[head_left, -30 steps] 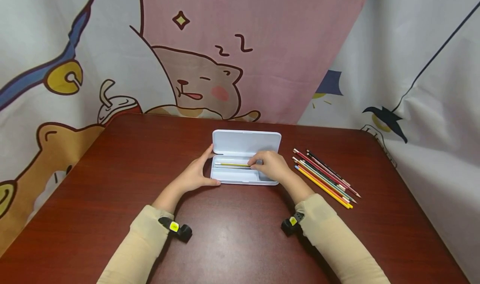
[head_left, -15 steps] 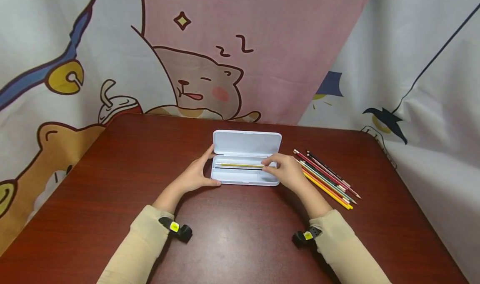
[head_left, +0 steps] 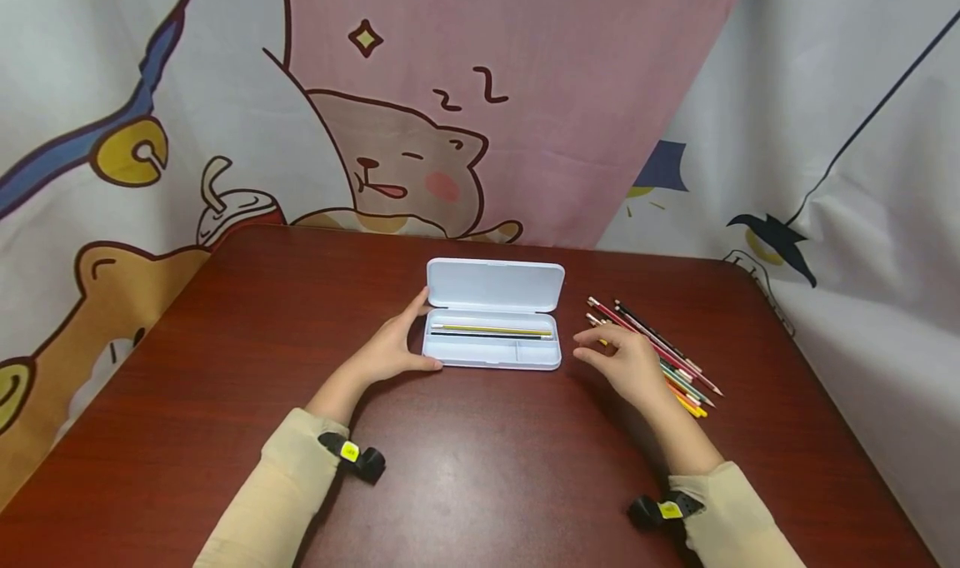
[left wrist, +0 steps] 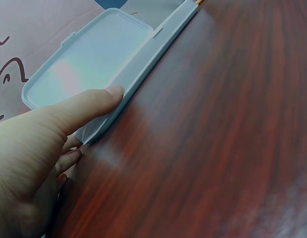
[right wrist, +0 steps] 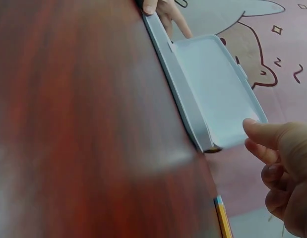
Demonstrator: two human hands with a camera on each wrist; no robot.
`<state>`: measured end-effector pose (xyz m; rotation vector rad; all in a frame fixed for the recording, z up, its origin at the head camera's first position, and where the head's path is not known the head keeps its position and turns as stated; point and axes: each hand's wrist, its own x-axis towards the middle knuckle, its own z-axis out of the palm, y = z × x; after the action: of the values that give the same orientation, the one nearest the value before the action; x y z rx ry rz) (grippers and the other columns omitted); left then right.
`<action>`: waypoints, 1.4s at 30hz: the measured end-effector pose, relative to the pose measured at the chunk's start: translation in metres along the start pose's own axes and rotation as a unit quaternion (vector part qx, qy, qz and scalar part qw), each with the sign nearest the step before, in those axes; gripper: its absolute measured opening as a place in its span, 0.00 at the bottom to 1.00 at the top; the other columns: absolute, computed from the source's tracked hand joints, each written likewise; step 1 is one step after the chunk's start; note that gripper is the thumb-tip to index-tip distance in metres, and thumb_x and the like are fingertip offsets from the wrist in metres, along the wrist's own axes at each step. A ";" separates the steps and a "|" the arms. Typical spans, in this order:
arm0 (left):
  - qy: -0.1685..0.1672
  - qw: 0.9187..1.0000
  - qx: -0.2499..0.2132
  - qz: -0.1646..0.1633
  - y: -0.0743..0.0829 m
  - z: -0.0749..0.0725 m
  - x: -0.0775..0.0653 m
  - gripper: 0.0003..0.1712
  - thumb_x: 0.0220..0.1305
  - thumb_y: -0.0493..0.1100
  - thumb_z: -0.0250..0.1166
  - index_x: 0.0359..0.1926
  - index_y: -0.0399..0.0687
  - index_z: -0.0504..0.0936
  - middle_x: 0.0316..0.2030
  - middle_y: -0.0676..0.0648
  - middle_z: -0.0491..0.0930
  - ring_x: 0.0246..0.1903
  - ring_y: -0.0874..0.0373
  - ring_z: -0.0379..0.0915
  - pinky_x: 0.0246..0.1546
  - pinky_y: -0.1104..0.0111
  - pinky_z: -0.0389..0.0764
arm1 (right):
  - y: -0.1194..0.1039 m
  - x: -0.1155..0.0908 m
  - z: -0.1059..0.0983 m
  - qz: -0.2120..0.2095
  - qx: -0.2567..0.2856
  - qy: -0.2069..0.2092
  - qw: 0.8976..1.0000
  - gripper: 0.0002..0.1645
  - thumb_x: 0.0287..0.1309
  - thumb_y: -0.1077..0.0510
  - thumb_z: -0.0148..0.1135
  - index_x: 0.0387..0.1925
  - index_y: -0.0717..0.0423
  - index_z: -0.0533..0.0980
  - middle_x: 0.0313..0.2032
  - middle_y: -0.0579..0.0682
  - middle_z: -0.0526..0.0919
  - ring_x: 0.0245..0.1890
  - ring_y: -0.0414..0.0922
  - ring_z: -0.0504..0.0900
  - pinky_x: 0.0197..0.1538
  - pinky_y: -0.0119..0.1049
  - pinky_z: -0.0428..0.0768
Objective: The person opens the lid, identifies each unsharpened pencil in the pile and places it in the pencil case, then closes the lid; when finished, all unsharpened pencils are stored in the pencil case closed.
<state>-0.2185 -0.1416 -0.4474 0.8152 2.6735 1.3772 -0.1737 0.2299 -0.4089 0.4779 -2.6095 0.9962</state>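
A white pencil case [head_left: 468,352] lies with its lid [head_left: 495,285] raised at the back. A yellow pencil [head_left: 495,331] and a dark pencil [head_left: 480,336] rest side by side in its rear compartment. My left hand [head_left: 386,350] grips the case's left end, thumb on the front rim and fingers round behind. To the right of the case, my right hand [head_left: 628,364] is in the air with nothing in it, thumb and forefinger apart. From above, it partly covers the loose pencils [head_left: 681,366]. In the right wrist view, its thumb tip overlaps the lid's corner.
The loose pencils, several in red, black, green, orange and yellow, lie slantwise on the brown table [head_left: 480,468] to the right. A printed curtain [head_left: 570,93] hangs behind the table's back edge.
My right hand has let go of the yellow pencil, which now lies in the case, and has moved right toward the loose pencils. The left hand has stayed on the case.
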 end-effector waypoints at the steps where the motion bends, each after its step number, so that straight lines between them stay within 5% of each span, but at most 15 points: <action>1: 0.000 1.000 0.000 0.000 0.000 0.000 0.000 0.72 0.39 0.42 0.81 0.76 0.47 0.40 0.63 0.42 0.68 0.65 0.50 0.59 0.66 0.54 0.51 | 0.002 -0.003 -0.003 0.000 -0.004 0.004 1.000 0.11 0.46 0.61 0.75 0.36 0.54 0.85 0.36 0.46 0.85 0.29 0.42 0.76 0.31 0.32 0.72; 9: -0.001 1.000 0.005 0.001 -0.001 -0.001 0.000 0.72 0.40 0.43 0.81 0.76 0.48 0.40 0.63 0.42 0.69 0.65 0.51 0.59 0.66 0.54 0.52 | 0.019 -0.023 -0.022 0.017 -0.039 0.020 0.999 0.10 0.47 0.61 0.75 0.35 0.55 0.85 0.33 0.47 0.84 0.22 0.40 0.70 0.24 0.30 0.67; 24: -0.001 1.000 -0.002 0.007 0.000 0.001 0.000 0.72 0.40 0.42 0.81 0.76 0.47 0.40 0.63 0.42 0.69 0.64 0.51 0.59 0.65 0.55 0.52 | 0.052 -0.054 -0.055 0.078 -0.106 0.004 0.991 0.14 0.50 0.55 0.73 0.41 0.52 0.85 0.39 0.50 0.85 0.25 0.42 0.71 0.24 0.35 0.67; 42: -0.001 1.000 -0.005 0.002 -0.003 0.001 0.000 0.72 0.39 0.43 0.82 0.76 0.49 0.39 0.63 0.43 0.68 0.65 0.51 0.58 0.66 0.54 0.51 | 0.063 -0.061 -0.058 0.115 -0.128 -0.014 0.985 0.14 0.51 0.55 0.72 0.41 0.53 0.85 0.37 0.53 0.84 0.23 0.43 0.69 0.24 0.37 0.63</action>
<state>-0.2194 -0.1421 -0.4503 0.8211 2.6620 1.3894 -0.1356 0.3257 -0.4275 0.1300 -2.8121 0.7049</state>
